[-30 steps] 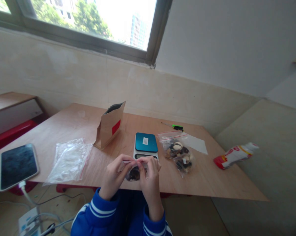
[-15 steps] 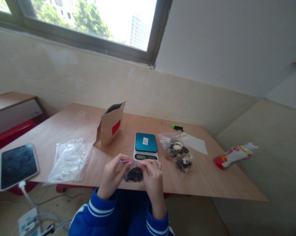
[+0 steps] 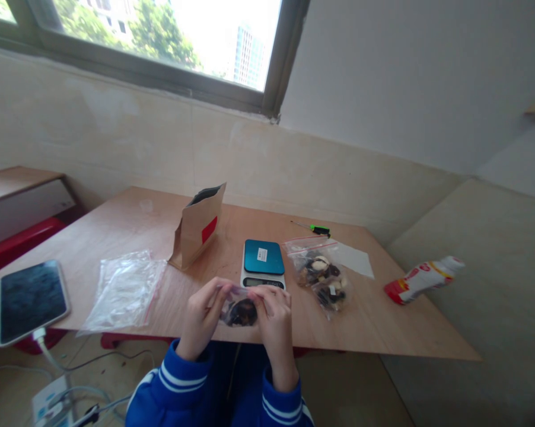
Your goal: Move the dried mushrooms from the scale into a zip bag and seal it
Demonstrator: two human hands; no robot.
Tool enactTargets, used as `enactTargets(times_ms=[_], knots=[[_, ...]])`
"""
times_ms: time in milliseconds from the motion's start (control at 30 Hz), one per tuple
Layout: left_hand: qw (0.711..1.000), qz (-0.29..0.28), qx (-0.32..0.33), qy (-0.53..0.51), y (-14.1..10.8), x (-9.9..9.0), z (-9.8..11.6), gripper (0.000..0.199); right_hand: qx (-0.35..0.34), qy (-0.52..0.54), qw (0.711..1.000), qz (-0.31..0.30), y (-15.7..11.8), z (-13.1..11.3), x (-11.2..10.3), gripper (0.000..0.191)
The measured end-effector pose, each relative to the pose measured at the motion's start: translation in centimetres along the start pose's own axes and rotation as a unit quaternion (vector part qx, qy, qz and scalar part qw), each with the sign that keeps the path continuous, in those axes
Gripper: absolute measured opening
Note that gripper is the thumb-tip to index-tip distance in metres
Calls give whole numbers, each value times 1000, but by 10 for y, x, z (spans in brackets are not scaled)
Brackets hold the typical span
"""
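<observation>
Here the left hand (image 3: 201, 314) and the right hand (image 3: 274, 320) both pinch the top edge of a small clear bag (image 3: 239, 308) of dark pieces, each grip closed on it, held up at the near edge of the table (image 3: 134, 228). Just behind stands a blue-topped scale (image 3: 263, 263), with filled bags (image 3: 323, 279) to its right and a heap of empty clear bags (image 3: 124, 289) to the left.

Both arms wear bright blue sleeves. Each cuff carries two thin white stripes. The left hand (image 3: 201, 314) and right hand (image 3: 274, 317) are bare.
</observation>
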State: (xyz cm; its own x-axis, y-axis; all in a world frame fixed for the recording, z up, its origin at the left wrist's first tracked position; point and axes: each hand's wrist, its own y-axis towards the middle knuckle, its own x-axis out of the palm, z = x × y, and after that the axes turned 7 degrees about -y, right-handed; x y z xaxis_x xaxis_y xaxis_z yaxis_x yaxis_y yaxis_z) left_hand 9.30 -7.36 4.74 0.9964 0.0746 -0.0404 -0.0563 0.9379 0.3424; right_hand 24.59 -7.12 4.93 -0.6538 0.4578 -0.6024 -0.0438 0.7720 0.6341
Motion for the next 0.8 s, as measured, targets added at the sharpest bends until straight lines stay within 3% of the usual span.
enactTargets(times_ms=[300,500,800], knots=[[992,88,29,86,2,-4,2,26,-10,13,999,-50,-3,10,2,23],[985,122,41,113,2,-8,3,26,-2,55,998,-42,-4,6,5,26],[994,98,-39,-10,-5,-7,3,31,26,75,994,-76,-3,-4,0,25]])
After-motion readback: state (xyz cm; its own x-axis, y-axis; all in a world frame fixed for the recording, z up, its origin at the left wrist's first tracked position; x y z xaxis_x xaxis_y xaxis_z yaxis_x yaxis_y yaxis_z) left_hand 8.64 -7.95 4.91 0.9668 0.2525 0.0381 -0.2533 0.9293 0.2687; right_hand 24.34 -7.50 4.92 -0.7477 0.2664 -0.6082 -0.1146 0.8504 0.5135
